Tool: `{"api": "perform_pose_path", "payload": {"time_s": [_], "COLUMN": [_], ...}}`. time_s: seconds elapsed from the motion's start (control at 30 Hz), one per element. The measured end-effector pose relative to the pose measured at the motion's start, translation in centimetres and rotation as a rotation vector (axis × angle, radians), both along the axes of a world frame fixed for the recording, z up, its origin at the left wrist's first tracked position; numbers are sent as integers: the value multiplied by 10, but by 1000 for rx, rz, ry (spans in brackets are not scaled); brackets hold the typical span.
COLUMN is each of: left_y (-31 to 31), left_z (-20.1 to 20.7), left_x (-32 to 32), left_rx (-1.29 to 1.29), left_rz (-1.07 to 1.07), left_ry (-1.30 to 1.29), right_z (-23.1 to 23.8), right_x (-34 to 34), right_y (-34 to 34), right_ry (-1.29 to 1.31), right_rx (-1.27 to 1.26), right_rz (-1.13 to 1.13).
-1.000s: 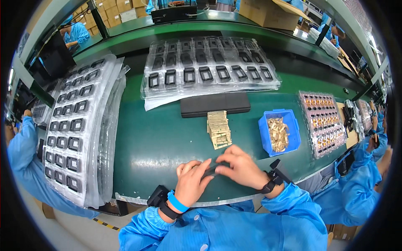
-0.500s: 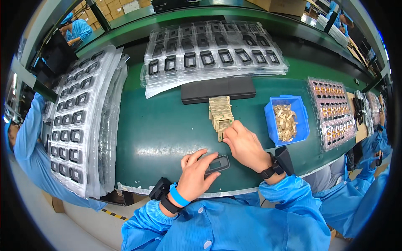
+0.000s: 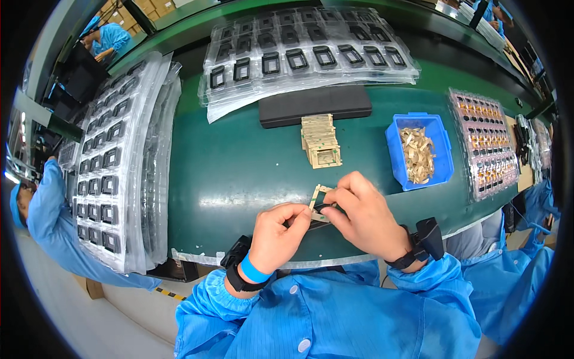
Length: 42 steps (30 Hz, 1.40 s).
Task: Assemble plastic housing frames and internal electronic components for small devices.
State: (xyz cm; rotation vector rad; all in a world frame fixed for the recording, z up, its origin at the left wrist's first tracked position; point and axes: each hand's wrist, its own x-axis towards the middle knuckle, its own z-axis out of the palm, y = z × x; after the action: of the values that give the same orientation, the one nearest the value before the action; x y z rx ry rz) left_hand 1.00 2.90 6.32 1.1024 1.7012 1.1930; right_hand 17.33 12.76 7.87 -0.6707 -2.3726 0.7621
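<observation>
Between my two hands is a thin tan frame-shaped adhesive sticker (image 3: 314,197) with small green marks. My left hand (image 3: 278,231) pinches its left side between thumb and forefinger. On its other side, the bent fingers and thumb of my right hand (image 3: 366,210) grip it. A black plastic frame (image 3: 323,209) lies under the sticker, mostly hidden by it and my fingers; whether the two touch I cannot tell. Just beyond my hands, a fanned stack of the same tan stickers (image 3: 318,135) rests on the green tabletop (image 3: 233,161).
A long black box (image 3: 281,112) lies behind the stack. Clear trays of black frames stand at the back (image 3: 311,73) and left (image 3: 122,197). Right are a blue bin (image 3: 441,146) of tan strips and a pinkish tray (image 3: 478,140) of small parts. Co-workers sit on both sides.
My right hand has drawn one tan sticker off the stack and toward me, over the black frame. My left hand has changed from resting on the black frame to pinching the sticker.
</observation>
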Motion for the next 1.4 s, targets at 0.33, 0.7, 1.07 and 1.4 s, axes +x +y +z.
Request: {"api": "perform_pose_path", "payload": {"time_s": [0.33,0.7,1.07,1.4], "left_y": [0,-5,-3,-4], "left_z": [1,5,1,4], "left_x": [10,17,19,12], "left_rx": [71,-41,26,26], "left_rz": [-2,-22,119,143], "left_ry": [7,-367,-446,-372], "right_z": [-10,-18,-16,3], "right_x": [-3,9,22,86], "right_y": [-9,-13,-13,72], "right_ry": [-11,50,195,286], "right_rx": [71,378,362,-79], "right_rz": [-16,2,-69,-674]}}
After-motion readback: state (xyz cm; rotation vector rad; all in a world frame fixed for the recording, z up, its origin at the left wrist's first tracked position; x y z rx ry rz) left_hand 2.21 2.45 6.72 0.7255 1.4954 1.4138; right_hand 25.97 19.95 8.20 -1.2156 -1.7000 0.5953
